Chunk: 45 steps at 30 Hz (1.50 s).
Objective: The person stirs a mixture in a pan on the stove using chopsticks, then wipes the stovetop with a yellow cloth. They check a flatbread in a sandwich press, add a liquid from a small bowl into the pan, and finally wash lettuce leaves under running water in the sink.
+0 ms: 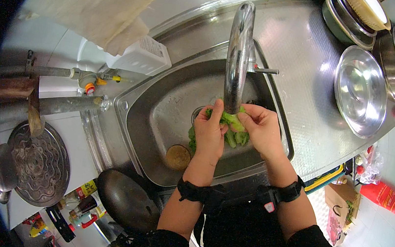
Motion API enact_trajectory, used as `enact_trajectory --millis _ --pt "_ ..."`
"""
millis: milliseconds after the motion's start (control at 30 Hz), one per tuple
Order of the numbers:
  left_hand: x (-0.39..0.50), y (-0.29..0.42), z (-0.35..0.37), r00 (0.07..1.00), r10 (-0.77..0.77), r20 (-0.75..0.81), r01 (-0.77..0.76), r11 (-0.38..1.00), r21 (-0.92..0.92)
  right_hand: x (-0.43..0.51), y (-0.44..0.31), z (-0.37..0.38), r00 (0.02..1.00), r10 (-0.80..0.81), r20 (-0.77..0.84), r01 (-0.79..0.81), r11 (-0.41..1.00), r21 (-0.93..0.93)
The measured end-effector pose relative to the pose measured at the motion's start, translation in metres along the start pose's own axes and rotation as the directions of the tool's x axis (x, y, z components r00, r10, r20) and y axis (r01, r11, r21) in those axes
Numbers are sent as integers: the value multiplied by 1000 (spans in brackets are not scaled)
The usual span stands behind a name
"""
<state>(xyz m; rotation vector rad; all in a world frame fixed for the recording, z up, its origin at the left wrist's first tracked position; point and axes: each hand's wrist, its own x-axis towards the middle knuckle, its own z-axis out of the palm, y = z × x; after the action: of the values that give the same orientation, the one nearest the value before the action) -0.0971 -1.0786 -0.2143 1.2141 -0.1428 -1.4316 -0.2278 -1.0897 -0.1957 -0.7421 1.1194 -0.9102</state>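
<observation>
Both my hands are over the stainless steel sink (161, 119), under the mouth of the curved chrome faucet (239, 54). A green lettuce leaf (234, 121) stretches between them. My left hand (210, 130) grips its darker, frilly end, thumb pointing up. The paler end is pinched between the thumb and fingers of my right hand (262, 131). More leafy greens (236, 139) lie lower in the sink, partly covered by my hands. A round tan-brown item (178, 157) rests near the sink's front left; its kind is unclear. Whether water is running is hard to tell.
A shiny steel basin (361, 91) stands on the right drainboard (296, 98), beside stacked pots and bowls (350, 23). Left of the sink are a dark wok (127, 200), a perforated steamer plate (42, 167) and a pipe valve (88, 79). A beige cloth (101, 4) hangs upper left.
</observation>
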Motion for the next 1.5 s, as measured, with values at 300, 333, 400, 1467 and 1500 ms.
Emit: enact_trajectory --millis 300,333,400,1467,1500 --pt "-2 -8 6 980 -18 200 17 1000 4 1 -2 -3 991 -36 -127 29 998 -58" --pt "1 -10 4 980 -32 198 40 998 -39 0 -4 -2 995 -21 -93 23 1000 18" --pt "5 -11 2 979 -59 194 84 989 -125 -4 -9 1 1000 0 -23 4 986 167" --pt "19 -36 -46 897 -401 186 381 915 134 32 47 -28 985 84 151 -67 992 -110" --pt "19 -31 -41 892 -400 212 383 916 118 31 39 -28 981 45 190 -29 996 -87"
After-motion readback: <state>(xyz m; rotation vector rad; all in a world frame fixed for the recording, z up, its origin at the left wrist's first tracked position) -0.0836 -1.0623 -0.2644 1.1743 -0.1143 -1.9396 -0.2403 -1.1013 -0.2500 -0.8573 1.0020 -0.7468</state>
